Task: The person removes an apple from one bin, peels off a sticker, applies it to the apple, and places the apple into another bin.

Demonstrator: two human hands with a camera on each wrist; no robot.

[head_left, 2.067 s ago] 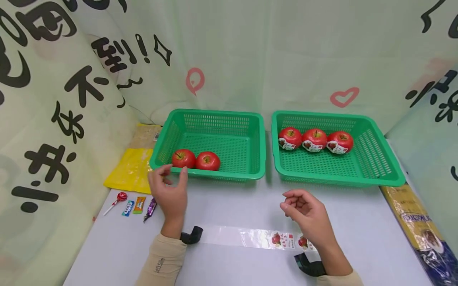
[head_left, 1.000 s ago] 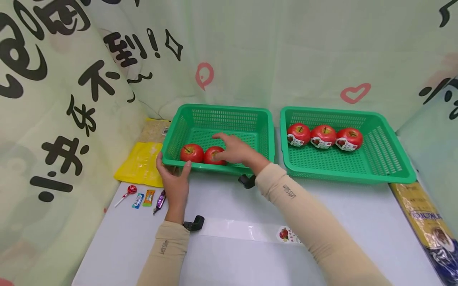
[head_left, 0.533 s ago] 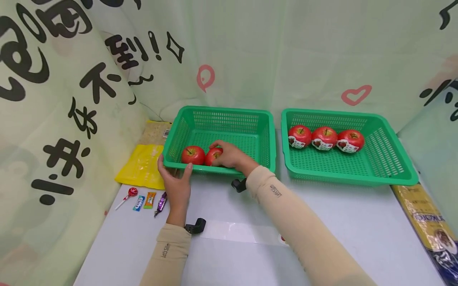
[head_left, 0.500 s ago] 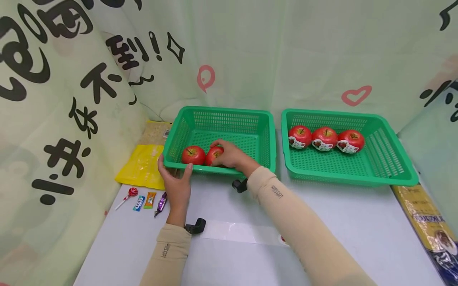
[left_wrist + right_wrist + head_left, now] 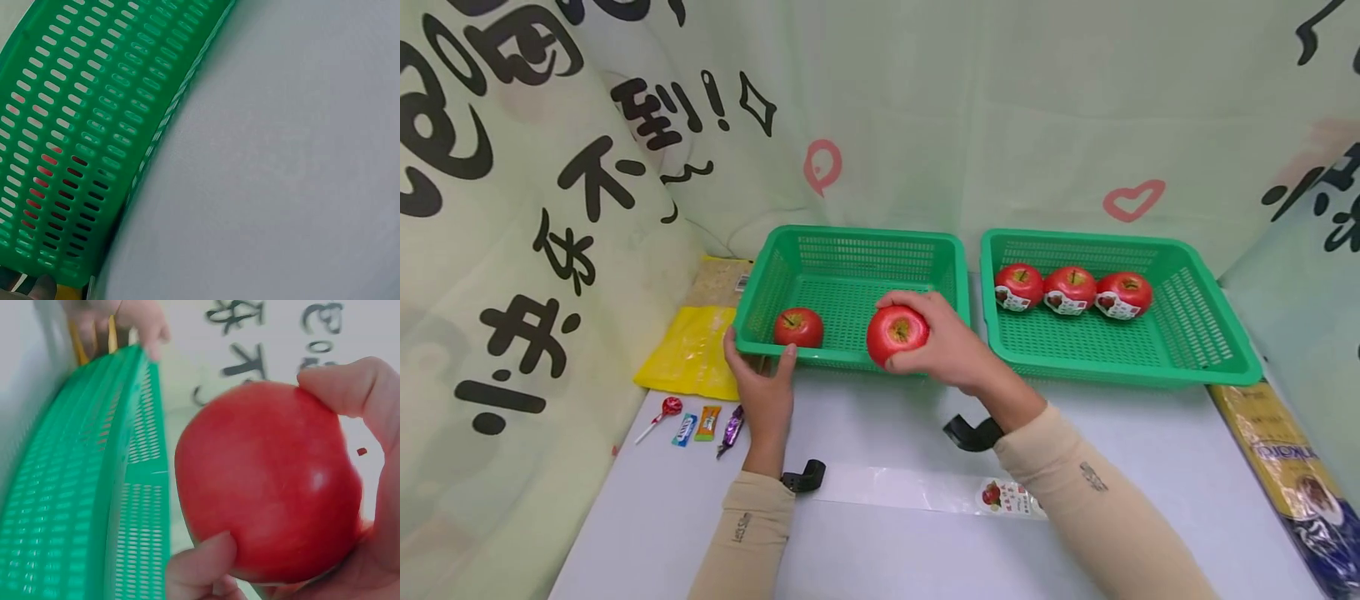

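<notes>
Sweets and a yellow packet lie far left on the white desk. My left hand grips the near corner of the left basket — one apple inside. My right hand has its grip closed round a red apple lifted over that basket's front rim. The right basket holds three labelled apples; printed cloth hangs behind.

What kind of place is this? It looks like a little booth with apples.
Probably a makeshift indoor work booth, not a shop: pale green printed cloth curtains off a white table, which holds two green slotted plastic baskets of red apples and a clear sticker strip.
</notes>
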